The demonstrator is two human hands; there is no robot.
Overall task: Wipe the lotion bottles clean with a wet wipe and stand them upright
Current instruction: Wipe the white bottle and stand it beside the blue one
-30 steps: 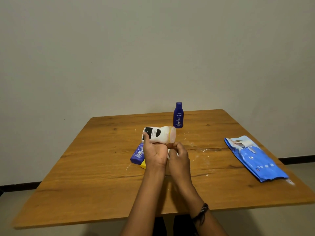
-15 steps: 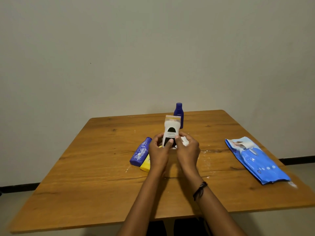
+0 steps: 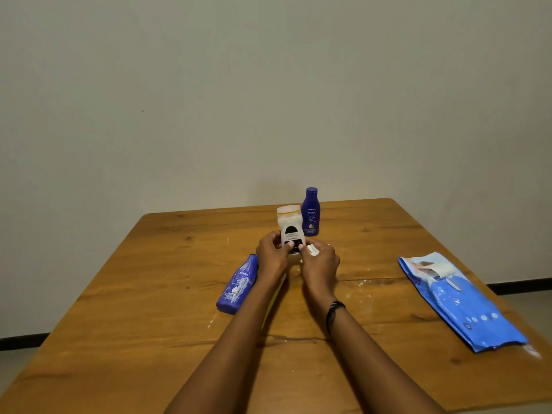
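step: white bottle [image 3: 290, 229] is stood beside upright blue bottle [image 3: 310, 212] | left hand [image 3: 272, 256] grip: closed on its base | right hand [image 3: 320, 261] grip: closed around wet wipe [image 3: 312, 250] | advice: base is set flat on counter [image 3: 373, 294] before release

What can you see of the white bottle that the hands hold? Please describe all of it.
The white bottle looks like plastic, with a black arch-shaped label on its front and a pale, translucent end facing up. It stands upright near the table's middle, just in front of the standing blue bottle. The left hand grips its lower part; the right hand, holding a white wipe, is at its base.
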